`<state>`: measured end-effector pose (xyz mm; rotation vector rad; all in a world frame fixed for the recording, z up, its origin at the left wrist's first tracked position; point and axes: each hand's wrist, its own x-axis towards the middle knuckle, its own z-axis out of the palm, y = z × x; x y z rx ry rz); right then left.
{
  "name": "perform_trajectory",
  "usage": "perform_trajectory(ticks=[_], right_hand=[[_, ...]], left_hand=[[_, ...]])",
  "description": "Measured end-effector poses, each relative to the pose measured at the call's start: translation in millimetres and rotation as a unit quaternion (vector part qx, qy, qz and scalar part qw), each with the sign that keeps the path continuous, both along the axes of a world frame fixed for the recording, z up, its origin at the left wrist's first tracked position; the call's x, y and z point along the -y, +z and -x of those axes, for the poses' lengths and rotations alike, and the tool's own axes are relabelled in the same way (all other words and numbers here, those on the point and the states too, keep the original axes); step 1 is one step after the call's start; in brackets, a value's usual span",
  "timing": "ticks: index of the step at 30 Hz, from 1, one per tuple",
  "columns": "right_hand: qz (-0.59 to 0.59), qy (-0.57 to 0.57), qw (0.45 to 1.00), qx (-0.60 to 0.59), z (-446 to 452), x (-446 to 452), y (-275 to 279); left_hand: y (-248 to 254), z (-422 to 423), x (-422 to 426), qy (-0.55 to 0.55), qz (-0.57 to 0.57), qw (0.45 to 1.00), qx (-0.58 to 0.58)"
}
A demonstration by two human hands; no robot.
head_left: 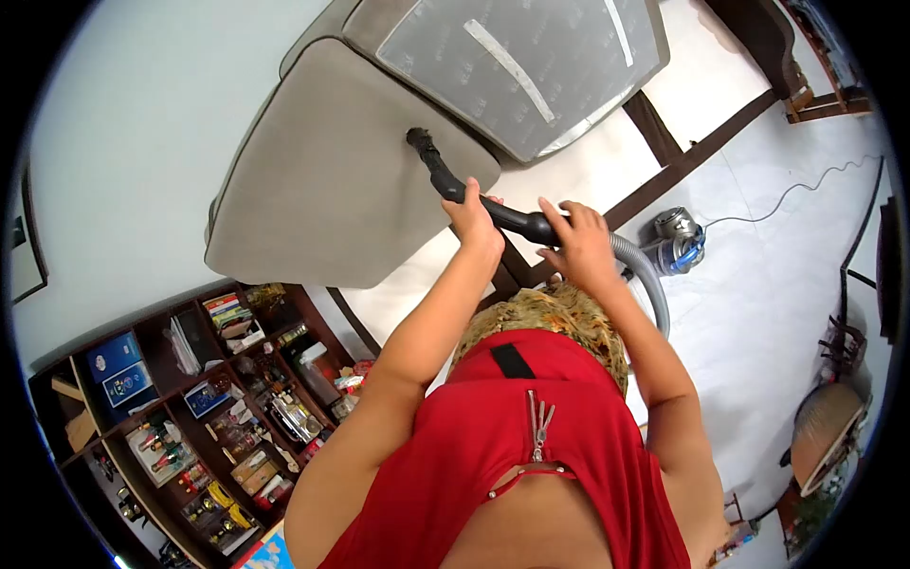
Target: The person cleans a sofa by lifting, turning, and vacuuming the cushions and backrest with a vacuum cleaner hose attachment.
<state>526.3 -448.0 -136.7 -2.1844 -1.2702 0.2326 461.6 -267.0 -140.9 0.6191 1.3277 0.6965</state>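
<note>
My left hand (474, 220) is wrapped round the black tube of a vacuum cleaner hose (512, 218), with its thumb up along the tube. Farther back, my right hand (580, 248) grips the thick end of the tube, where the grey ribbed hose (646, 275) begins. At the tube's front end, a small dark brush head (418, 138) rests on a grey-brown cushion (327, 180). The vacuum cleaner (676, 242), silver and blue, stands on the floor to the right. Part of each hand's grip is hidden behind the tube.
A second cushion (521, 66), its grey underside showing, leans beside the first on a dark wooden frame (687, 156). Shelves (133, 422) packed with books and small things stand at the left. A cord (787, 197) crosses the pale floor (730, 313). A round brown object (825, 431) is at far right.
</note>
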Motion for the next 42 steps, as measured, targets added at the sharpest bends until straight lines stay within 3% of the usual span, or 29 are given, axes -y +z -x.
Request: perform_trajectory(ticks=[1,3,5,7,8,11,15,20,23,27,30,34,37,39,42], right_hand=[[0.011,-0.034,0.998,0.044,14,-21,-1],[-0.024,-0.018,0.999,0.012,34,-59,2],[-0.044,-0.030,0.997,0.062,38,-94,5],[-0.038,-0.027,0.998,0.043,38,-117,14],[-0.123,-0.032,0.991,0.045,33,-128,15],[-0.166,-0.052,0.984,0.035,26,-153,42],[-0.139,-0.035,0.989,0.022,14,-197,77],[-0.116,-0.047,0.991,0.038,15,-205,68],[-0.066,-0.051,0.995,0.055,18,-174,46],[-0.023,-0.061,0.998,0.022,18,-136,8],[0.025,-0.060,0.996,0.064,30,-124,26],[-0.099,-0.006,0.991,0.094,61,-156,86],[-0.116,0.057,0.982,0.135,85,-206,123],[-0.172,0.089,0.971,0.141,98,-240,126],[-0.159,0.080,0.971,0.156,94,-265,125]], left_hand=[[3,0,4,0.000,-0.015,1.000,-0.005],[25,2,10,-0.030,-0.038,0.999,-0.018],[2,15,-4,-0.075,-0.052,0.995,0.026],[32,19,-18,-0.124,-0.122,0.985,0.015],[48,22,-29,-0.147,-0.157,0.977,0.010],[73,42,-61,-0.205,-0.270,0.940,0.031],[64,85,-113,-0.141,-0.280,0.945,-0.088],[7,176,-194,-0.102,-0.301,0.920,-0.231],[-22,238,-247,-0.096,-0.305,0.897,-0.306],[-20,280,-299,-0.104,-0.322,0.864,-0.373],[-8,288,-347,-0.168,-0.368,0.762,-0.506],[17,284,-407,-0.216,-0.510,0.578,-0.600],[48,263,-423,-0.254,-0.464,0.531,-0.663],[58,251,-431,-0.300,-0.414,0.531,-0.676],[60,249,-440,-0.335,-0.380,0.528,-0.681]])
